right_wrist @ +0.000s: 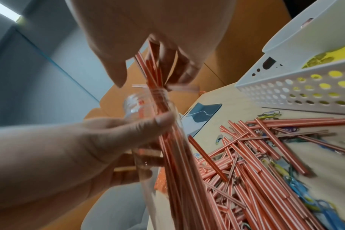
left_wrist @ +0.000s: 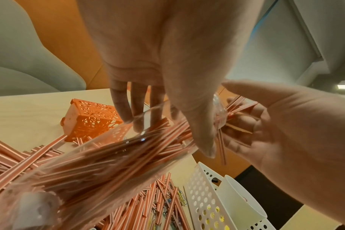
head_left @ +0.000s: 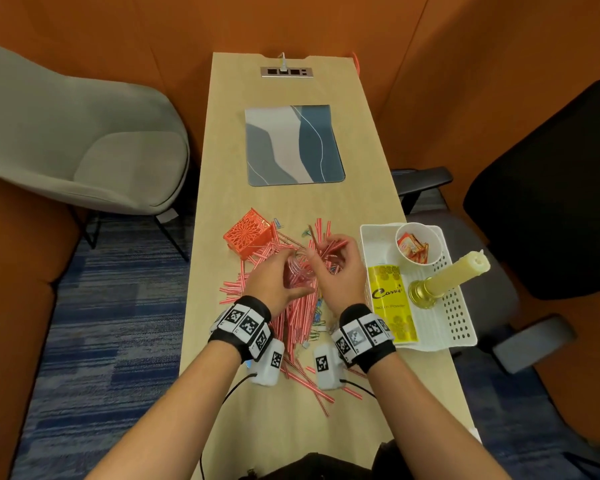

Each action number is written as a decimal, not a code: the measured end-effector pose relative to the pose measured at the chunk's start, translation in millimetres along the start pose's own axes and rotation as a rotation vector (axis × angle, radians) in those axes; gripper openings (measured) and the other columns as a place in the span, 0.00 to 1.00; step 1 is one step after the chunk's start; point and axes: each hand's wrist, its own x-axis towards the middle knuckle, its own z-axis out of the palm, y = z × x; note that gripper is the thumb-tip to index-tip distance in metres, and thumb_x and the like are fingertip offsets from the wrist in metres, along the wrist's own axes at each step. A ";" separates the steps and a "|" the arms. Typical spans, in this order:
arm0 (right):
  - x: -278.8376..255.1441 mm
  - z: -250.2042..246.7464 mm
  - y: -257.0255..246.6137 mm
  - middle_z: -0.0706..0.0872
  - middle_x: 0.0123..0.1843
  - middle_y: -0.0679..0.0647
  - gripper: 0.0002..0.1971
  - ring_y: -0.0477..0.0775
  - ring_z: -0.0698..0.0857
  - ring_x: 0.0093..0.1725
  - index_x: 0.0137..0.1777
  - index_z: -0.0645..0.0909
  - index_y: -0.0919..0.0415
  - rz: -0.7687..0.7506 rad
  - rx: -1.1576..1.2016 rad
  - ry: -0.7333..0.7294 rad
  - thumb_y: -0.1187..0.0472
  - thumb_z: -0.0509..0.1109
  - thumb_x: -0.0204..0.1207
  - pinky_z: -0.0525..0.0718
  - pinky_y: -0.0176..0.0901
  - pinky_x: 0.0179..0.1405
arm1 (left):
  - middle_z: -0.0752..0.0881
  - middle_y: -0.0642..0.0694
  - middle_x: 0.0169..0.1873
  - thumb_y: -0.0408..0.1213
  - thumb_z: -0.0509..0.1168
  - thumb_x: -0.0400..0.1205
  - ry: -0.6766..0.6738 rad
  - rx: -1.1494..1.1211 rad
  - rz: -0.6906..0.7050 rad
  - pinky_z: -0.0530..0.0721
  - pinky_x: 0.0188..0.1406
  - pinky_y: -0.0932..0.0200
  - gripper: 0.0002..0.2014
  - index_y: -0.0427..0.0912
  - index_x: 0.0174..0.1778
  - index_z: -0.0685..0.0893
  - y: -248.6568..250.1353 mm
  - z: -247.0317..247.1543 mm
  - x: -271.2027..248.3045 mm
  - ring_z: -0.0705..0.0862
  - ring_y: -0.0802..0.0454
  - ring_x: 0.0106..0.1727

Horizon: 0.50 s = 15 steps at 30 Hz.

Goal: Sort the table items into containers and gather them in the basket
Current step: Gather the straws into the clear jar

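My left hand (head_left: 277, 277) grips a clear plastic bottle (head_left: 300, 271), tilted over the table and partly filled with red-and-white striped straws (left_wrist: 112, 157). My right hand (head_left: 336, 261) pinches a small bunch of straws (right_wrist: 154, 66) whose lower ends are inside the bottle's mouth (right_wrist: 158, 91). A large loose pile of the same straws (head_left: 296, 327) lies under both hands, mixed with coloured paper clips (right_wrist: 297, 183). An orange lattice container (head_left: 248, 233) lies tipped on its side at the pile's far left. The white perforated basket (head_left: 461, 306) stands to the right.
The basket holds a paper cup (head_left: 430, 258) of sachets, a cream candle (head_left: 454, 275) on a gold holder and a yellow packet (head_left: 392, 303). A blue-grey mat (head_left: 293, 143) lies further up the table. A grey chair stands left, a black chair right.
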 end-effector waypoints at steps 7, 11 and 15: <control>13.8 2.5 17.8 0.78 0.48 0.43 0.10 0.47 0.83 0.45 0.57 0.87 0.53 -0.065 -0.304 -0.176 0.52 0.67 0.82 0.85 0.42 0.48 | 0.84 0.48 0.69 0.56 0.82 0.67 -0.029 -0.025 0.014 0.81 0.70 0.47 0.46 0.50 0.80 0.72 -2.3 5.0 5.5 0.84 0.49 0.67; 22.1 -5.8 7.5 0.84 0.42 0.49 0.08 0.43 0.82 0.36 0.56 0.87 0.53 -0.038 -0.298 -0.217 0.56 0.73 0.79 0.83 0.36 0.38 | 0.85 0.47 0.69 0.58 0.81 0.66 -0.038 -0.038 -0.003 0.81 0.71 0.45 0.47 0.49 0.80 0.72 -5.4 3.1 5.6 0.84 0.49 0.67; 28.7 -13.1 -12.0 0.85 0.37 0.59 0.07 0.51 0.86 0.33 0.57 0.84 0.59 -0.002 -0.055 -0.185 0.62 0.71 0.81 0.88 0.41 0.32 | 0.82 0.45 0.72 0.54 0.82 0.67 -0.024 -0.047 -0.014 0.77 0.72 0.52 0.47 0.47 0.81 0.71 -9.4 -0.1 2.9 0.82 0.47 0.70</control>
